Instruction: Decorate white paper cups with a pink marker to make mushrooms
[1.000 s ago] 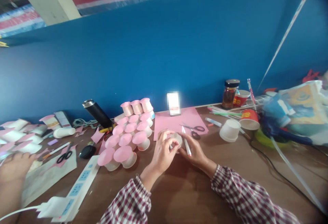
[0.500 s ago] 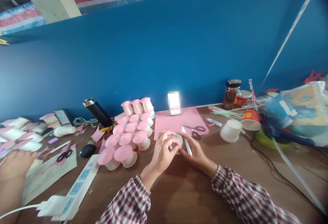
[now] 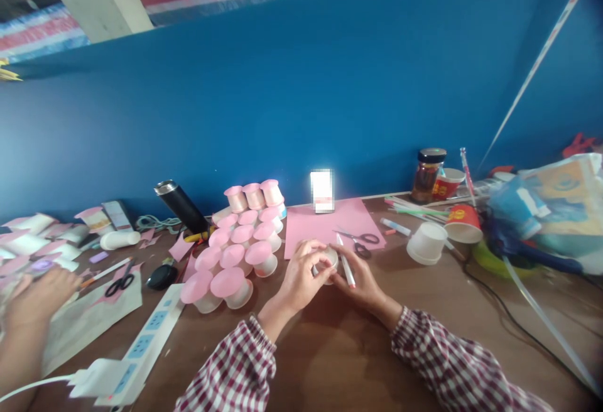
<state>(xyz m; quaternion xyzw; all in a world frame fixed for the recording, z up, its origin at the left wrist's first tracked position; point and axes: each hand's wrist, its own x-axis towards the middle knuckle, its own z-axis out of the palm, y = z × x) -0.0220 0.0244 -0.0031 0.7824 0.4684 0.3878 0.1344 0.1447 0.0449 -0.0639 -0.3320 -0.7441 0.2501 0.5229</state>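
My left hand (image 3: 304, 279) curls its thumb and fingers around a small pale round thing (image 3: 328, 264) that looks like a roll of clear tape; the fingers hide much of it. My right hand (image 3: 362, 279) touches its right side with the fingertips and holds a white marker pen (image 3: 346, 264) with a red end between its fingers. Behind both hands lies a pink paper sheet (image 3: 311, 227), and dark-handled scissors (image 3: 362, 242) rest across its right part. To the left stand several white paper cups topped with pink paper discs (image 3: 232, 281).
On the right are a white cup (image 3: 428, 243) turned upside down, a blue-capped marker (image 3: 396, 226), straws, a lidded jar (image 3: 428, 176) and red cups. A power strip (image 3: 146, 343), mouse (image 3: 161, 277) and black flask (image 3: 179, 206) lie left. Another person's hand (image 3: 42, 296) works at far left.
My hands keep nearly the same hold on the round thing and the pen. At far left the other person's hand has moved slightly right, and a purple roll now shows near it.
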